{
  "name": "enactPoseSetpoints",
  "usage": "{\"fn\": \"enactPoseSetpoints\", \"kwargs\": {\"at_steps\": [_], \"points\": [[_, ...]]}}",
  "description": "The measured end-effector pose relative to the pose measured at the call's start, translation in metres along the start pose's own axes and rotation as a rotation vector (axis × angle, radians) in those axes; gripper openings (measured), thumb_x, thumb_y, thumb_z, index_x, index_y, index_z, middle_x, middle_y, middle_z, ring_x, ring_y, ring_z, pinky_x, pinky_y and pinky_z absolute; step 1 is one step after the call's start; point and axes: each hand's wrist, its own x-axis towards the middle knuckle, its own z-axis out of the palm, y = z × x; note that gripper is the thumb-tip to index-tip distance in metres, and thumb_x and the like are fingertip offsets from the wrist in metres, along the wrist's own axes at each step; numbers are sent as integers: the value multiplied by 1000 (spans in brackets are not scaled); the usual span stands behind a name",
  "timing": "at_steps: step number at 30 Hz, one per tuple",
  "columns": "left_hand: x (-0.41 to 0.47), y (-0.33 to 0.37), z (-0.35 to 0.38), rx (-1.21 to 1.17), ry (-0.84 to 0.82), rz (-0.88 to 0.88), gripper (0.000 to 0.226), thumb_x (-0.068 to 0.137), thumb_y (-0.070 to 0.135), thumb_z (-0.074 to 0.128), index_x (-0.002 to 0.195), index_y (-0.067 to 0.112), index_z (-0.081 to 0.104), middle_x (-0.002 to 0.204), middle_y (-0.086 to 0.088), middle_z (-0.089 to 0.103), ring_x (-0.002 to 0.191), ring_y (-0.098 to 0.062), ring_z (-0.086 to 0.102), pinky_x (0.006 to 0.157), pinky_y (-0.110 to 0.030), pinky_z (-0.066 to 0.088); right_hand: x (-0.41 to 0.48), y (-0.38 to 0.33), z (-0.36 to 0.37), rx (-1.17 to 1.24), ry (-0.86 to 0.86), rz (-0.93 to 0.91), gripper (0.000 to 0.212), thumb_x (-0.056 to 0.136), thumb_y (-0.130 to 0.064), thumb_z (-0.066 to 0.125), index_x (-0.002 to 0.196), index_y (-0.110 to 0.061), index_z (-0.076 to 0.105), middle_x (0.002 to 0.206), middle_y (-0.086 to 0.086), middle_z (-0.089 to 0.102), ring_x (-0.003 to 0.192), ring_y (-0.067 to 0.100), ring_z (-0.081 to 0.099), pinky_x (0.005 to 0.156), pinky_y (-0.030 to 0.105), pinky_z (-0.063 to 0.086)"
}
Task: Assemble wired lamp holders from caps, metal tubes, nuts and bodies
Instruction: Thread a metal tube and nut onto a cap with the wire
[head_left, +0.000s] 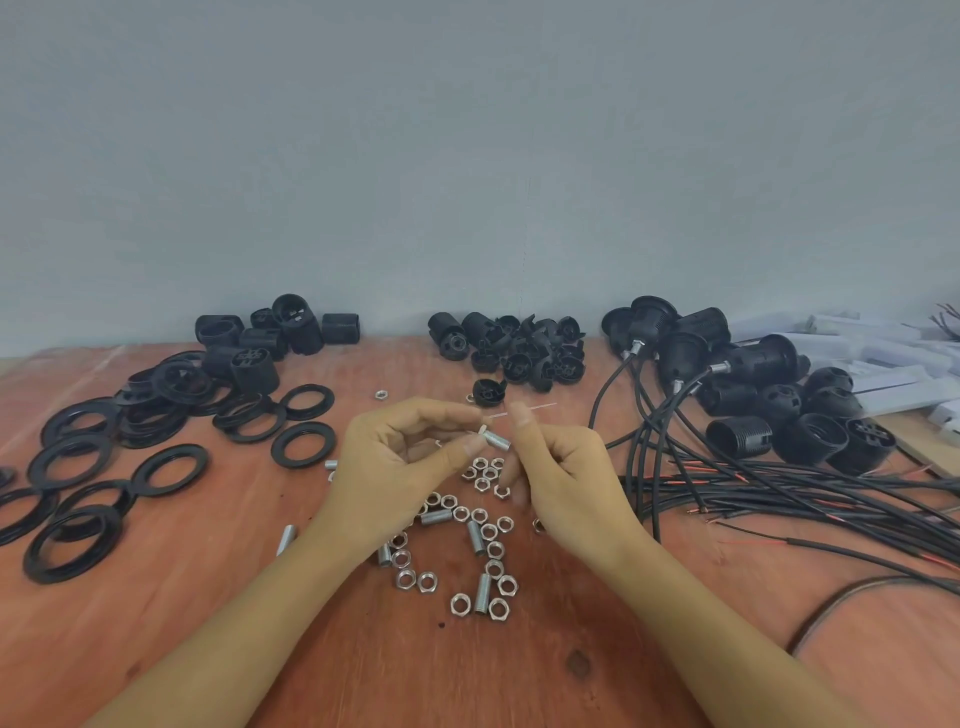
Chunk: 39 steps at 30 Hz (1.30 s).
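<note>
Over the middle of the reddish wooden tabletop (519, 675), the left hand (395, 462) pinches a short threaded metal tube (497, 441) between thumb and forefinger, at the end carrying a hexagonal nut (482, 430). The right hand (566, 467) curls its fingers against the tube's other end; blur hides whether they grip. Beneath the hands lie shiny loose nuts (405, 578) and ribbed tubes (482, 592). Flat black plastic rings (156, 415) spread toward the left edge, domed black caps (519, 353) heap along the far edge, and wired cylindrical bodies (753, 364) lie at the right.
</note>
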Motion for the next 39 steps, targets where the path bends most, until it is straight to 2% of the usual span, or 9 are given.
{"fn": "enactPoseSetpoints", "kwargs": {"at_steps": [4,8,18,21,24,27,31,34,39], "points": [[1,0,-3,1,4,9,19,72,13,76,91,15,74,88,-3,76,79,-14,72,70,-21,56,0,-1,0,32,-50,5,30,91,-46,56,80,-20,67,57,-9,61,51,5,54,53,16,42],[1,-1,-4,6,-8,-1,20,72,13,77,92,14,74,89,-5,76,81,-15,71,72,-22,56,0,0,1,30,-31,30,52,89,-57,46,71,-13,68,56,0,62,50,8,56,53,19,45],[2,2,-5,12,-17,27,20,73,15,76,90,27,77,90,-1,76,83,-14,72,71,-21,57,1,-5,0,139,-50,20,18,89,-34,63,84,-18,69,59,-5,64,48,5,56,48,15,43],[2,2,-5,21,-16,21,21,73,16,77,91,27,77,91,-2,76,84,-15,72,72,-21,56,0,-4,1,160,-28,45,38,89,-46,53,69,-18,68,53,-3,61,47,6,55,50,15,44],[2,2,-6,6,-17,31,24,73,14,76,93,27,77,91,-2,76,82,-15,72,68,-20,56,0,-7,0,153,-78,21,25,83,-42,63,84,-18,68,58,-4,65,49,4,58,50,13,43],[2,2,-7,6,-30,18,26,73,12,77,93,28,76,91,-3,76,83,-15,72,70,-21,56,0,-5,0,158,-65,50,37,86,-46,56,71,-15,69,55,-1,63,47,5,56,49,13,42],[1,2,-6,-14,-43,22,25,72,11,76,92,27,77,91,-3,76,81,-15,72,69,-21,57,-1,-5,1,143,-74,41,31,84,-44,60,85,-14,68,59,-4,64,49,4,56,48,14,42],[2,1,-6,0,-46,17,23,72,12,77,93,21,75,91,-4,76,82,-15,72,70,-21,56,-1,-3,1,134,-50,51,43,88,-48,52,71,-12,67,53,-2,61,47,5,55,49,14,42],[1,2,-6,-13,-45,14,23,72,12,77,92,23,76,90,-5,76,82,-16,71,69,-21,57,-1,-4,2,117,-74,42,38,87,-47,54,77,-13,69,53,-5,59,47,4,54,49,13,41]]}}
